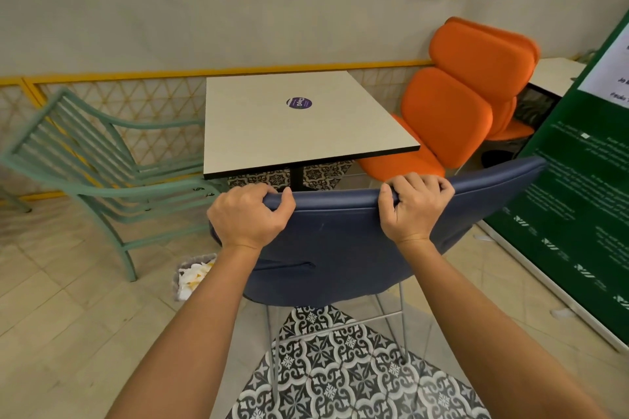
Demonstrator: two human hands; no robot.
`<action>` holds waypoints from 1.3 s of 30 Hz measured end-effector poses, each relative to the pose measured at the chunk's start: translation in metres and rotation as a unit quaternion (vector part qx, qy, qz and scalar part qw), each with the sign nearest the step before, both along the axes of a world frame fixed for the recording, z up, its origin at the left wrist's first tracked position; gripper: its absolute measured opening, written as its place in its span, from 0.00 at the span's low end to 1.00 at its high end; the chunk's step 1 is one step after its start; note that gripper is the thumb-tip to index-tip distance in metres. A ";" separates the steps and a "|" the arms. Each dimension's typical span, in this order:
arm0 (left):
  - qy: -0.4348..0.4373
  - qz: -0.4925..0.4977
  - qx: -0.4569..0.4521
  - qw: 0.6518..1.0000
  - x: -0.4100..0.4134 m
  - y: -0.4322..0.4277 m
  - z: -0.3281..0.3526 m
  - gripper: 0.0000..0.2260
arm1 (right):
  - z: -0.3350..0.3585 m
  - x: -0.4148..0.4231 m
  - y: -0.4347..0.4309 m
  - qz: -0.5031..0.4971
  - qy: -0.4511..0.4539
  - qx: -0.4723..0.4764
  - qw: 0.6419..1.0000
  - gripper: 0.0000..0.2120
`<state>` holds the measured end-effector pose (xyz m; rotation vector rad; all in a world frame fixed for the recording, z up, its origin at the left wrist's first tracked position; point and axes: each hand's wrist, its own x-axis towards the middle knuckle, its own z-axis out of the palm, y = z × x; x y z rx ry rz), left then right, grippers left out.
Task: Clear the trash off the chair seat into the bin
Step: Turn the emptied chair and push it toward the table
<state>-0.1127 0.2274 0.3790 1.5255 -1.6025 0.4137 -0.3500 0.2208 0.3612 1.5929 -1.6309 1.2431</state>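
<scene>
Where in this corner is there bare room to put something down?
The tabletop is bare all round its purple sticker. The pale floor lies open this side of the green chairs and the bin. Crowded: the table's right edge, where orange chairs press close, and the blue chair's back, gripped by the left hand and right hand.

A plain cream wall (170, 3) rises behind a low yellow-framed lattice railing (136, 102); the floor is beige tile (68, 333) with a patch of black-and-white patterned tile (340, 367). A square white tabletop (306, 139) bearing 1 round purple sticker (299, 103) stands between a mint-green slatted chair (85, 153) on the left and orange padded chairs (452, 105) on the right. A green signboard (578, 197) with white lettering fills the far right.
</scene>
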 end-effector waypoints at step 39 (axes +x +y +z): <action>0.216 -0.133 0.111 0.961 0.048 -0.023 -0.012 0.24 | 0.016 0.096 -0.010 0.034 0.091 0.065 0.993 0.15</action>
